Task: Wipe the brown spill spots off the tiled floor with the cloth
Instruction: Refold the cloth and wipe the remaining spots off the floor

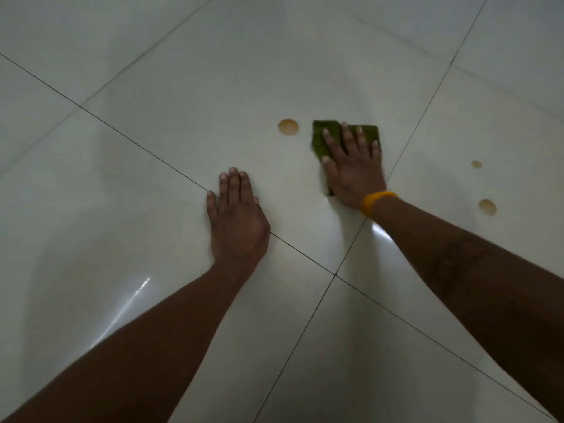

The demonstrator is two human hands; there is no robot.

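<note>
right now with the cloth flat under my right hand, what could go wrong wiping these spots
1. The green cloth sits beside the largest brown spot, not on it; a flat push may smear it.
2. Two smaller spots lie past the right hand and are easy to miss.
3. The left hand bears on glossy tile; it may slip.

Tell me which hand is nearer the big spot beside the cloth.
Right. The right hand presses the cloth just right of the spot; the left hand lies flat on the floor, nearer the camera.
</note>
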